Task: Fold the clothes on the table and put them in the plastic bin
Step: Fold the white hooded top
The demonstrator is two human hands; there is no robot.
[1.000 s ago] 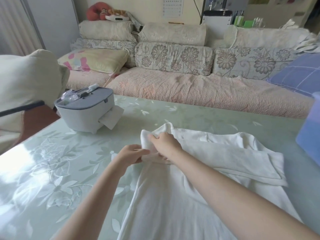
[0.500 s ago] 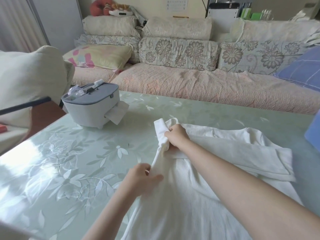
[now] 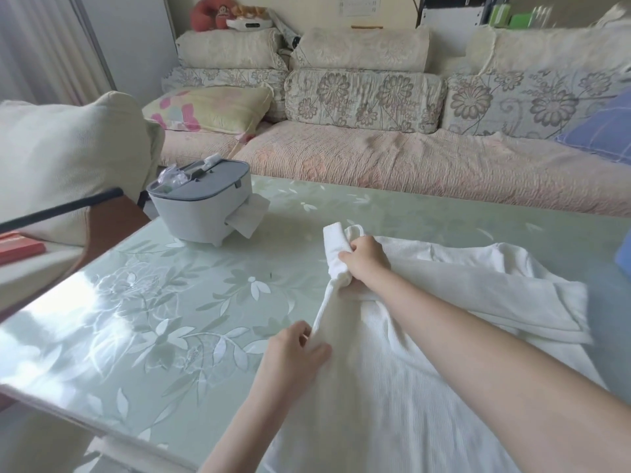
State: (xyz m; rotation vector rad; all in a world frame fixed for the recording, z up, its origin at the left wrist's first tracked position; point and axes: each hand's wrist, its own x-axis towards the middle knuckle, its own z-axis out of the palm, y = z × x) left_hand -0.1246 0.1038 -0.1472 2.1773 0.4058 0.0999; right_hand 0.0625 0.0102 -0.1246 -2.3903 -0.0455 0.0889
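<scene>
Two hands are on one white waffle-knit garment (image 3: 392,397), which lies spread over the near right part of the pale green floral glass-topped table (image 3: 153,319). Nearest, the left hand (image 3: 293,351) pinches the garment's left edge between thumb and curled fingers. Farther out, the right hand (image 3: 367,259) is clenched round a bunched roll of the same cloth, probably a sleeve. The fabric looks light, soft and limp, so it will likely slump. Seams and edges are the sensible places to hold. Beyond sits a grey lidded tissue box (image 3: 201,206), and what seems to be the blue plastic bin (image 3: 624,257) peeks in at the right edge. Farthest, a wall calendar (image 3: 358,5) above the floral sofa (image 3: 375,158) is too small to read, and no label is legible elsewhere.
</scene>
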